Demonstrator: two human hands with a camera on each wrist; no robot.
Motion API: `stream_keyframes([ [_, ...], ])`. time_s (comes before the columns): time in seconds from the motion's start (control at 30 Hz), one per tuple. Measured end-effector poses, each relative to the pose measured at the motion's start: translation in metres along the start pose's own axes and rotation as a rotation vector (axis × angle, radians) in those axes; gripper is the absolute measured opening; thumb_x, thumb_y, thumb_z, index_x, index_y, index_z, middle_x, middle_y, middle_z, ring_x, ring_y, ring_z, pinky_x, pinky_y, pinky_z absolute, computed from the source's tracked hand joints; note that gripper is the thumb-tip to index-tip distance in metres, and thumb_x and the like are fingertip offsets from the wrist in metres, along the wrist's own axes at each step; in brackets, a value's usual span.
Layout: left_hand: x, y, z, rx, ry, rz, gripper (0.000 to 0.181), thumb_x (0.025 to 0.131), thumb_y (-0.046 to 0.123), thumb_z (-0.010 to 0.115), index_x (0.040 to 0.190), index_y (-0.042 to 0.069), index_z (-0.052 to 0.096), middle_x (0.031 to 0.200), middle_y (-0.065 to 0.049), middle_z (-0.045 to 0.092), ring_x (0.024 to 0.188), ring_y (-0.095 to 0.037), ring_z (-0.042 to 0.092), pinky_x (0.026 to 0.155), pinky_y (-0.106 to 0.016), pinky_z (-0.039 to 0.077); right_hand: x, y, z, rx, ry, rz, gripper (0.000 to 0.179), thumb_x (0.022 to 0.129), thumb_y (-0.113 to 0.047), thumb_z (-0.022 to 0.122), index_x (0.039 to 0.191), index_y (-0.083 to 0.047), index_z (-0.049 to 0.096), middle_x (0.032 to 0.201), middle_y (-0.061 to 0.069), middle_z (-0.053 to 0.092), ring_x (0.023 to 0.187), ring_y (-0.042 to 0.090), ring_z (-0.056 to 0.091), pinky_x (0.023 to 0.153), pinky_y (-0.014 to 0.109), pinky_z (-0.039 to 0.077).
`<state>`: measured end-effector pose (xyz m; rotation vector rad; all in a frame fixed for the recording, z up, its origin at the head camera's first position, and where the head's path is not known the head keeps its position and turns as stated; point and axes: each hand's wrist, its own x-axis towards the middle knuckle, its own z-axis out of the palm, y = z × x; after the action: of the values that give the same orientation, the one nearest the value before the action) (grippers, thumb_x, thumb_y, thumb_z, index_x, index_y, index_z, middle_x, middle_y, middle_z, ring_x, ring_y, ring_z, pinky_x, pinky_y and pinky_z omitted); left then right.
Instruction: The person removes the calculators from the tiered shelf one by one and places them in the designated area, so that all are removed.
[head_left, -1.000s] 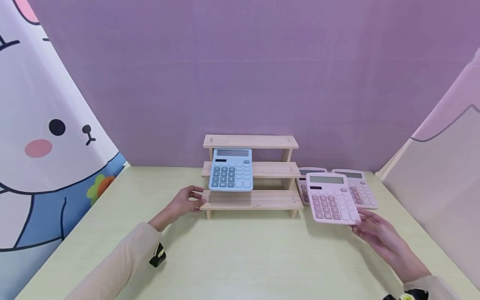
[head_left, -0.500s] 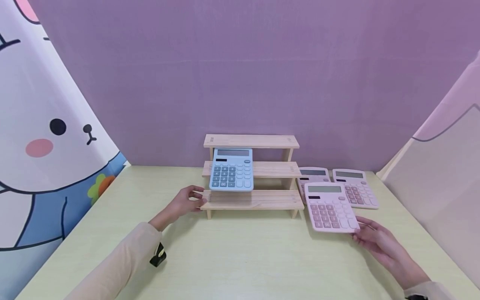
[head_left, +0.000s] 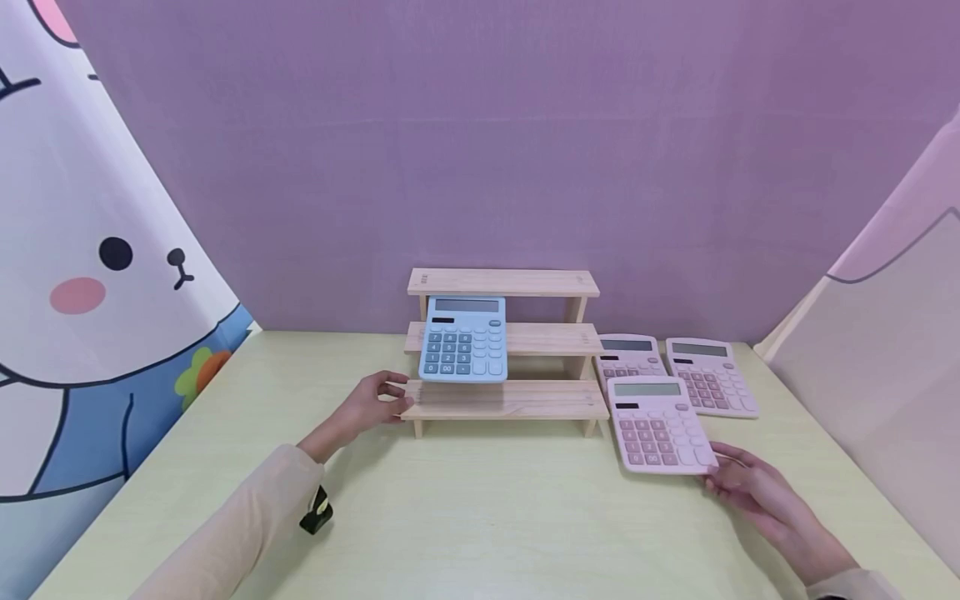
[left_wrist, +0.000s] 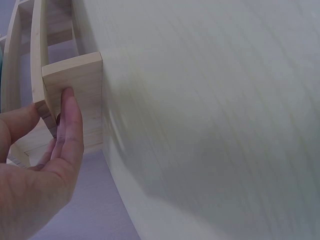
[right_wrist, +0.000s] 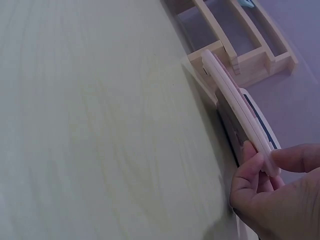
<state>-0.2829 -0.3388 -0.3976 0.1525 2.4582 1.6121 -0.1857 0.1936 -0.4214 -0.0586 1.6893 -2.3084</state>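
Observation:
My left hand grips the left end of the lowest step of a three-tier wooden display stand. In the left wrist view its thumb lies on one face of the step and its fingers curl under the other. A blue calculator leans face-up on the stand's left half. By its near right corner, a pink calculator is pinched between thumb and fingers of my right hand. Seen edge-on in the right wrist view, that calculator is held at a tilt over the table.
Two more pink calculators, a left one and a right one, lie on the pale table right of the stand. The held one overlaps the left one in the head view. A purple backdrop rises behind.
My right hand has brought the pink calculator down and toward me, showing more of the left pink calculator behind it. The left hand, stand and blue calculator stay put.

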Motion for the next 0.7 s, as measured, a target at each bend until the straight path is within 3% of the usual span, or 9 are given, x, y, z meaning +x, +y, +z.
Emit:
stream_keyframes([
  [0.5,-0.0001,-0.0007,0.0002,0.006,0.005,-0.002,0.045,0.087,0.008,0.059,0.127,-0.005,0.041,0.115,-0.024,0.052,0.087,-0.019,0.060,0.077,-0.036,0.058,0.0002,0.0021,0.0027,-0.027,0.053,0.015,0.037,0.085,0.013,0.043,0.099,-0.020,0.056,0.096,0.003,0.061,0.084,0.012,0.059,0.075,0.022,0.053],
  [0.7,-0.0001,-0.0010,0.0002,0.009,0.006,-0.001,0.046,0.087,0.008,0.059,0.127,-0.005,0.041,0.115,-0.025,0.052,0.088,-0.019,0.060,0.076,-0.035,0.058,0.0006,0.0014,0.0077,-0.133,0.149,0.042,0.032,0.085,0.010,0.047,0.106,-0.014,0.047,0.093,0.000,0.062,0.081,0.010,0.059,0.073,0.022,0.053],
])
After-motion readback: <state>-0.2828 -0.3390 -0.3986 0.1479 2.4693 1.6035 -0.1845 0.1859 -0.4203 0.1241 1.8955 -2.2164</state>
